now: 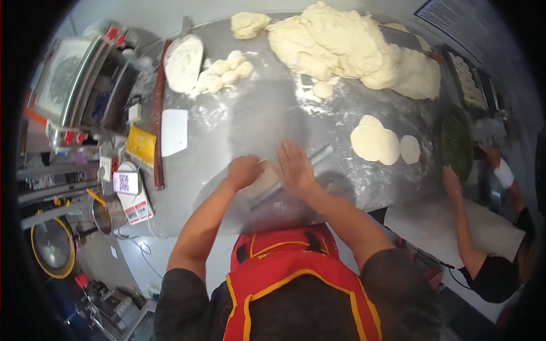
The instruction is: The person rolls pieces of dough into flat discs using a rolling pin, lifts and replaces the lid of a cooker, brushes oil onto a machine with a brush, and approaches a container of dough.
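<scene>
Several rounds (376, 142) lie flattened toward three o'clock, balls (230, 78) unrolled at eleven; your left hand (245, 172) curls at a dough piece (264, 181), grip unclear, your right hand (295, 166) flat over the rolling pin (323, 154).

A QR-code sign (125, 182) sits between a yellow item (141, 145) and a metal pot (118, 211) at left.

A pale, flat dough piece (265, 181) lies near the middle, beside a straight grey rod (322, 155) slanting far-right.
</scene>
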Demonstrator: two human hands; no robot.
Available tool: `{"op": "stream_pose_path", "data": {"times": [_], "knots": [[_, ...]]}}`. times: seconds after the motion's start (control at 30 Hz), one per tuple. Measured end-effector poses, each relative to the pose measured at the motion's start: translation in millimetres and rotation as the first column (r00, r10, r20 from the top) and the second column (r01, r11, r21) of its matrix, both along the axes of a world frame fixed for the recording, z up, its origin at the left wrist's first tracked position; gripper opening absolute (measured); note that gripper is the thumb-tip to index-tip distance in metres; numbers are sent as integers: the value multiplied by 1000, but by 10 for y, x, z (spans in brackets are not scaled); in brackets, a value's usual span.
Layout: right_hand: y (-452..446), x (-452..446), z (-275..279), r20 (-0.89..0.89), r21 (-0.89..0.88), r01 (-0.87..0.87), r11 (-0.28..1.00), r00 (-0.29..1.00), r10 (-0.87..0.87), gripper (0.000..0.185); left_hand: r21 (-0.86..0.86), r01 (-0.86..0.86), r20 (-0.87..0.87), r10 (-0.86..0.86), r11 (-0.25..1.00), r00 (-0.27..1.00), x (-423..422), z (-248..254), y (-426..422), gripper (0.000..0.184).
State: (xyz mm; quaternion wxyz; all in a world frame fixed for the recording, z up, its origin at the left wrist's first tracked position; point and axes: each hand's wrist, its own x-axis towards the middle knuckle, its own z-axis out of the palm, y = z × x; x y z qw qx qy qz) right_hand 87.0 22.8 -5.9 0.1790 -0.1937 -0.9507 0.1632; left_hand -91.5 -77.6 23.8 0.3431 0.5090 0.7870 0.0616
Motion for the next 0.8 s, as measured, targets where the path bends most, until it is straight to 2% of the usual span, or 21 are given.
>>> {"op": "stream_pose_path", "data": {"times": [0.03, 0.1, 0.13, 0.2, 0.23, 0.27, 0.3, 0.33, 0.37, 0.4, 0.43, 0.47, 0.5, 0.53, 0.57, 0.6, 0.63, 0.73, 0.8], "knots": [[-106, 370, -105, 58, 17, -17, 1000, 998, 16, 61, 40, 62, 5, -62, 997, 998, -42, -74, 39, 26], [-241, 859, 356, 150, -184, -69, 980, 984, 98, 66, 124, 153, 63, -162, 980, 985, 53, -25, 293, 25], [-317, 1045, 301, 136, -164, -75, 984, 986, 98, 65, 160, 189, 87, -205, 969, 975, 117, 1, 415, 24], [-407, 1188, 181, 125, -146, -73, 987, 988, 92, 65, 171, 373, 142, -397, 912, 907, 460, -7, 952, 23], [-407, 1204, 143, 134, -150, -71, 986, 987, 91, 64, 246, 372, 243, -429, 895, 870, 669, -163, 1213, 24], [-410, 1210, 116, 141, -159, -80, 984, 985, 103, 64, 367, 273, 285, -387, 889, 877, 883, -230, 1450, 25], [-411, 1197, 95, 147, -164, -81, 983, 983, 106, 63, 373, 132, 420, -294, 918, 858, 1067, -261, 1728, 26], [-400, 1175, 75, 151, -167, -78, 983, 983, 103, 63, 594, 17, 499, -385, 804, 776, 1100, -225, 1965, 29], [-401, 1170, 56, 158, -170, -67, 983, 983, 94, 62, 560, -218, 640, -251, 799, 727, 1072, -505, 2132, 32], [-416, 1178, 29, 142, -146, -70, 987, 986, 91, 62, 645, -309, 483, -60, 699, 874, 892, -395, 2165, 35], [-430, 1200, 1, 129, -120, -69, 990, 988, 84, 61, 738, -351, 319, 160, 576, 934, 645, -262, 2157, 39], [-418, 1207, -29, 115, -93, -64, 994, 991, 75, 60, 809, -244, 79, 312, 535, 947, 230, -427, 2150, 43], [-398, 1194, -25, 109, -90, -64, 994, 991, 73, 60, 672, -300, 1, 404, 677, 915, -184, -247, 2073, 48], [-395, 1184, 15, 106, -90, -59, 994, 992, 68, 60, 615, -117, -382, 424, 780, 821, -515, -189, 2018, 45], [-399, 1172, 38, 105, -91, -52, 994, 993, 61, 59, 554, -39, -586, 423, 831, 691, -797, -159, 1990, 41], [-402, 1165, 34, 100, -86, -53, 995, 993, 61, 59, 491, 89, -702, 334, 866, 629, -1061, -168, 1927, 36], [-399, 1165, 27, 97, -79, -50, 996, 994, 57, 59, 342, 125, -749, 191, 931, 634, -1227, -96, 1892, 33], [-398, 1172, 61, 101, -56, -34, 998, 994, 40, 59, 238, 195, -721, 39, 952, 692, -1483, 3, 1899, 32], [-424, 1174, 91, 114, -64, -36, 997, 993, 43, 58, 228, 347, -711, -88, 910, 698, -1525, -32, 1854, 35]]}}
